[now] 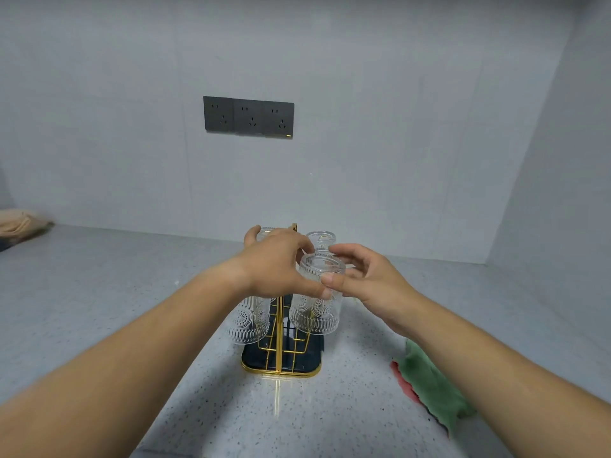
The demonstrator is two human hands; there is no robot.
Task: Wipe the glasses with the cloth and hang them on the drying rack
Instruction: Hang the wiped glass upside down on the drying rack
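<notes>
A gold wire drying rack (281,365) with a dark base stands on the speckled counter. Several embossed clear glasses hang upside down on it: one at the front left (246,320), one at the front right (315,309), one at the back right (320,241) and one at the back left, mostly hidden. My left hand (277,262) reaches over the rack and its fingers touch the front right glass. My right hand (367,279) holds the same glass from the right, thumb on its side. The green cloth (429,381) lies on the counter at the right, under my right forearm.
A red cloth edge (401,380) peeks from under the green one. Folded beige fabric (20,223) lies at the far left by the wall. A dark triple socket plate (248,117) is on the back wall. A side wall closes the right.
</notes>
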